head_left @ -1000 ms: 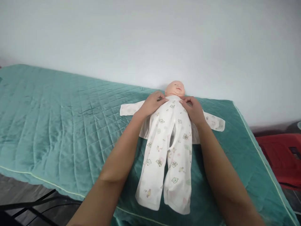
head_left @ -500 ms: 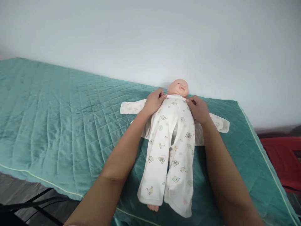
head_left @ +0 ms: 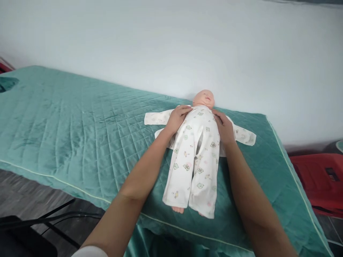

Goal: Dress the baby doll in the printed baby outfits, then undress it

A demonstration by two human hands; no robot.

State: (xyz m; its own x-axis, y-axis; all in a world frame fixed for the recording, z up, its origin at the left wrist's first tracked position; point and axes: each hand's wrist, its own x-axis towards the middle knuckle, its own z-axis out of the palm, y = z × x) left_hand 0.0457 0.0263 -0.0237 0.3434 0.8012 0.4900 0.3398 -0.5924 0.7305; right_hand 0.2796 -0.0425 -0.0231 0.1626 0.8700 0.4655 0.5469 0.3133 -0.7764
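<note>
A baby doll lies on its back with its head near the wall. White patterned baby trousers run up its front to just below the neck, and toes show at the leg ends. Sleeves of a white printed baby shirt spread out on both sides, partly beneath the trousers. My left hand rests with outstretched fingers on the waistband's left end. On the opposite side my right hand lies against the trousers' upper edge, fingers extended, its thumb side partly hidden.
A green quilted cover spreads over the bed, which stands against a pale wall. On the floor at the right is a red case-like object. Black metal bars and a dark object show at the lower left.
My fingers have gone from gripping the waistband's corners to lying flatter on it. The trouser legs' lower ends sit higher, uncovering more of the toes. The view has shifted slightly.
</note>
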